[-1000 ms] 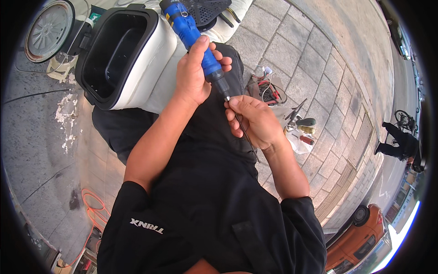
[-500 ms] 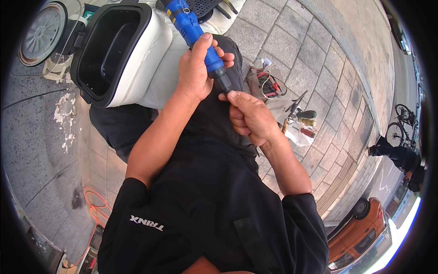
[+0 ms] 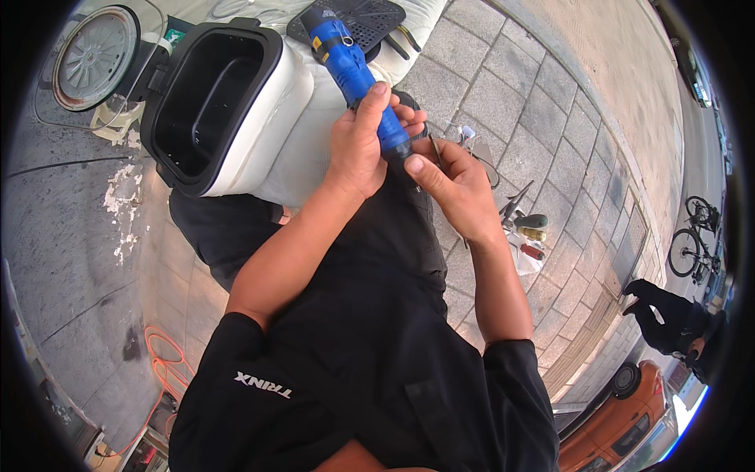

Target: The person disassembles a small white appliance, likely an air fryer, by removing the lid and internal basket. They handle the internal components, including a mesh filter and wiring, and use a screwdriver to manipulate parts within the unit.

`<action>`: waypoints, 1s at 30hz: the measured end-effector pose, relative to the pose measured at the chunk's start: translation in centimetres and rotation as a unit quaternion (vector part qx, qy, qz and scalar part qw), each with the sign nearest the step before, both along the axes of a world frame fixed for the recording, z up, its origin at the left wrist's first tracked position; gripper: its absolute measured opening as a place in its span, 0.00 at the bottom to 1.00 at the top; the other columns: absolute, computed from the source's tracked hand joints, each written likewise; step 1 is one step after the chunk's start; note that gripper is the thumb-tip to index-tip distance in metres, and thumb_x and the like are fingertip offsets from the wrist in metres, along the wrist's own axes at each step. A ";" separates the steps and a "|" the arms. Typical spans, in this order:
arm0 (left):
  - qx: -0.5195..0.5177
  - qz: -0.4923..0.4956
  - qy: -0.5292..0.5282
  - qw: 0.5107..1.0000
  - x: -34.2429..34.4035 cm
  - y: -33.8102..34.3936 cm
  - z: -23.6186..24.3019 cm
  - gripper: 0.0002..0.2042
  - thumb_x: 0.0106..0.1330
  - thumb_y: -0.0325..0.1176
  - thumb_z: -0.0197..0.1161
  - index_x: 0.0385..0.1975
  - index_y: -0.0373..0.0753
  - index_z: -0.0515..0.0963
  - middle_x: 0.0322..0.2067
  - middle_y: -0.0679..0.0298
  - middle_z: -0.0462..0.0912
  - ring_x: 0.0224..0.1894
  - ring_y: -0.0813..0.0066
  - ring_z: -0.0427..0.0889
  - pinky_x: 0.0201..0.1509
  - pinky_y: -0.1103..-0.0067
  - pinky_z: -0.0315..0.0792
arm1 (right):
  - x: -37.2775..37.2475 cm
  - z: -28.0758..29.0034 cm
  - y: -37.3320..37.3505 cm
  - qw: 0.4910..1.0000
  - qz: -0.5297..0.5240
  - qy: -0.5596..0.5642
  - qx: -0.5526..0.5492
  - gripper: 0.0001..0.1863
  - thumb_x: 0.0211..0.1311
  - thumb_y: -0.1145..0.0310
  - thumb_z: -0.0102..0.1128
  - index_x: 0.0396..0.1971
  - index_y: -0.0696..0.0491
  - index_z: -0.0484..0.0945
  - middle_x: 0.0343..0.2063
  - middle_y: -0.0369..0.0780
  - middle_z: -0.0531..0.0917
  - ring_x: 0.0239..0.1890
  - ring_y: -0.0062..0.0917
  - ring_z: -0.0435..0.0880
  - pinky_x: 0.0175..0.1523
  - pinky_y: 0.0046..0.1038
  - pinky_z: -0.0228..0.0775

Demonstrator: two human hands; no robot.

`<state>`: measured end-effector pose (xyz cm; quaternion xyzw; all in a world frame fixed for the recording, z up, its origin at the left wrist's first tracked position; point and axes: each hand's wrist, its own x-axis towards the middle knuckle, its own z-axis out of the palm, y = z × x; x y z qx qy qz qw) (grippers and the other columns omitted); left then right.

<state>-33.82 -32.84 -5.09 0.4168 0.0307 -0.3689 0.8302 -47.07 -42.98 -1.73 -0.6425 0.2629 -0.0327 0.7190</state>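
Note:
A blue cylindrical power tool [image 3: 352, 75] with a black nose slants across the view above my lap. My left hand [image 3: 363, 145] is closed round its lower body, the thumb lying along the top. At the nose end, my right hand [image 3: 452, 181] has its thumb against the black collar and its fingers curled behind. A thin dark rod [image 3: 435, 148] sticks up between the right thumb and fingers; its kind is not clear. Left of the tool stands a white appliance [image 3: 271, 118] with a black rectangular pot inside and its round-plated lid [image 3: 96, 59] swung open.
A black perforated plate [image 3: 381, 23] lies behind the tool, near a pair of dark handles [image 3: 405, 43]. Several hand tools [image 3: 528, 228] lie on the paving to the right. An orange cable [image 3: 161, 358] coils at lower left. A person [image 3: 668, 322] and a bicycle [image 3: 696, 244] are farther right.
My right hand has moved from the tip of the nose up to the collar, with a thin rod now showing in its fingers. The tool sits slightly lower and farther right in view.

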 end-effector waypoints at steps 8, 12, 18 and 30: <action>-0.052 -0.056 -0.073 0.994 1.2 0.3 -0.2 0.28 0.78 0.54 0.57 0.54 0.28 0.74 0.49 0.49 0.83 0.53 0.61 0.85 0.59 0.65 0.78 | 4.9 -0.7 -1.9 0.994 0.055 -0.098 -0.017 0.23 0.63 0.61 0.76 0.49 0.62 0.82 0.40 0.32 0.81 0.41 0.15 0.77 0.47 0.20 0.70; -0.059 -0.074 -0.006 0.995 2.6 2.0 0.0 0.25 0.80 0.48 0.55 0.58 0.27 0.73 0.54 0.48 0.82 0.57 0.57 0.83 0.65 0.62 0.76 | 7.2 2.0 -5.3 0.991 0.082 0.017 -0.100 0.25 0.60 0.55 0.77 0.45 0.61 0.82 0.27 0.32 0.80 0.28 0.15 0.75 0.33 0.22 0.67; -0.065 -0.115 0.070 0.989 2.2 7.1 -1.3 0.18 0.80 0.33 0.53 0.64 0.32 0.73 0.59 0.47 0.81 0.61 0.50 0.83 0.68 0.58 0.76 | 15.7 -0.3 -7.5 0.929 0.160 0.018 -0.334 0.26 0.61 0.49 0.73 0.40 0.59 0.82 0.24 0.38 0.79 0.27 0.23 0.77 0.35 0.30 0.70; -0.172 -0.139 0.094 0.971 0.4 10.8 -0.7 0.21 0.79 0.23 0.48 0.70 0.32 0.66 0.68 0.45 0.73 0.72 0.48 0.71 0.77 0.58 0.66 | 24.0 -8.1 -5.2 0.823 0.270 0.012 -0.499 0.31 0.59 0.47 0.68 0.54 0.56 0.82 0.41 0.56 0.88 0.46 0.50 0.88 0.54 0.43 0.78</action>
